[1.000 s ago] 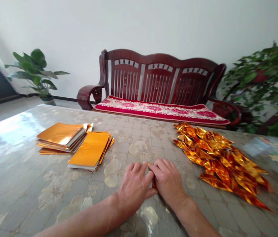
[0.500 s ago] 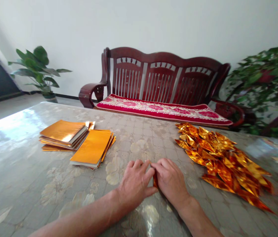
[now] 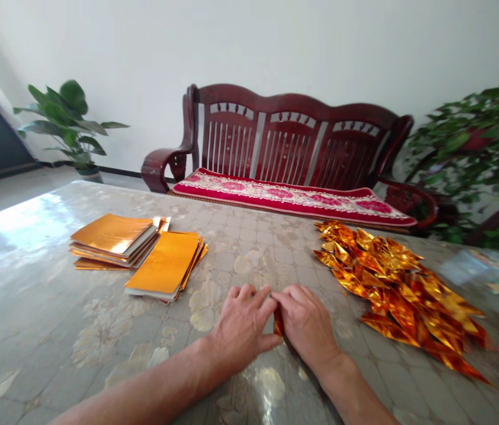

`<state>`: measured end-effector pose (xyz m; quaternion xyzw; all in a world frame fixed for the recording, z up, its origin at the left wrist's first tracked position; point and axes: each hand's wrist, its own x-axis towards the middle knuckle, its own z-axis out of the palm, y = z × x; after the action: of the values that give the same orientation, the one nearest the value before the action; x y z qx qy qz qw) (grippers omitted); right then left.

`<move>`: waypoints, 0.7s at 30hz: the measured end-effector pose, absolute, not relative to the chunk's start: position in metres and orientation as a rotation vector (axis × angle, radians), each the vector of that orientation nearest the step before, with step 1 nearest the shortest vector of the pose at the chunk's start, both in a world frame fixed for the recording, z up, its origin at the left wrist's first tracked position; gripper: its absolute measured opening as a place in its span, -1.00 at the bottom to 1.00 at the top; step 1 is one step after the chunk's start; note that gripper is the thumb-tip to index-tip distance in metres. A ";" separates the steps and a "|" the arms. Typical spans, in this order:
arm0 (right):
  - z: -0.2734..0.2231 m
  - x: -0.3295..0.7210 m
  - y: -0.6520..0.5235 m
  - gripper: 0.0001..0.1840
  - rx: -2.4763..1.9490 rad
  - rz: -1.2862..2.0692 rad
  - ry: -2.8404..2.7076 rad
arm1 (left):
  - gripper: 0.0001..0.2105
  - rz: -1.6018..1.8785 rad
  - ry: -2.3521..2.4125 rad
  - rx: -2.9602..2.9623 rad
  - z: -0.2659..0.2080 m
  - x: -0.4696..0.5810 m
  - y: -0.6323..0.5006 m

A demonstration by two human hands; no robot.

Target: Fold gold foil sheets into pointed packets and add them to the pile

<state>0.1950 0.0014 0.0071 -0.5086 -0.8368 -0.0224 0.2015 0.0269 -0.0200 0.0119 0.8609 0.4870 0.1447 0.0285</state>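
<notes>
Between my hands, low on the table, is a narrow folded piece of orange-gold foil paper (image 3: 278,323), mostly covered by my fingers. My left hand (image 3: 245,323) presses on its left side, with fingertips at the far end and the thumb at the near end. My right hand (image 3: 306,321) is curled along the right side, its index finger and thumb pinching near the far tip. To the left lie a stack of gold foil sheets (image 3: 114,233) and a second stack of foil sheets (image 3: 165,260). On the right is a heap of folded foil ingots (image 3: 391,283).
The table (image 3: 98,378) has a glossy floral cover. A clear plastic bag (image 3: 479,265) lies at the far right. Beyond the table stands a wooden bench (image 3: 293,141) with a red patterned cushion (image 3: 293,195). Potted plants (image 3: 69,121) flank it.
Almost nothing differs. Both hands keep the same hold on the folded foil paper, with only a very slight shift of the view.
</notes>
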 end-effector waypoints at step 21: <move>0.007 0.198 0.001 -0.56 -1.380 0.152 -2.282 | -0.36 0.493 1.568 2.557 0.008 0.029 -0.018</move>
<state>0.1980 0.0014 0.0067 -0.5025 -0.8307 0.0554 0.2332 0.0292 -0.0185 0.0081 0.8400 0.5152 0.1621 0.0510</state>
